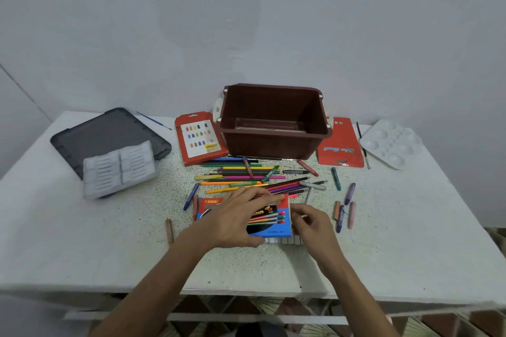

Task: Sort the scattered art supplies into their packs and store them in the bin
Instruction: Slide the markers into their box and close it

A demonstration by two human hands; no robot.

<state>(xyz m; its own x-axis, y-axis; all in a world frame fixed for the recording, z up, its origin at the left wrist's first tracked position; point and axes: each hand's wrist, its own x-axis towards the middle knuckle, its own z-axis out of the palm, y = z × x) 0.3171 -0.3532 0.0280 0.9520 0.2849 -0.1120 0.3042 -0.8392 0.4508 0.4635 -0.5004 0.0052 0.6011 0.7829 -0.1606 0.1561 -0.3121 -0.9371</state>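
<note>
A blue and red marker pack (pixel 269 223) lies flat near the table's front middle, white marker ends showing at its near edge. My left hand (pixel 235 217) lies across the pack, fingers spread over its top and thumb at its near edge. My right hand (pixel 308 223) has curled fingers at the pack's right end; whether it pinches anything I cannot tell. Behind the pack, several colored pencils and markers (pixel 241 176) lie scattered. The brown bin (pixel 273 120) stands at the back, with a clear flat item on its floor.
Two red card packs (pixel 198 138) (pixel 341 145) flank the bin. A dark grey lid (pixel 109 134) and a white plastic insert tray (pixel 119 168) lie at left, a white paint palette (pixel 391 142) at right. Crayons (pixel 343 212) lie right of my hands, one brown crayon (pixel 169 230) left.
</note>
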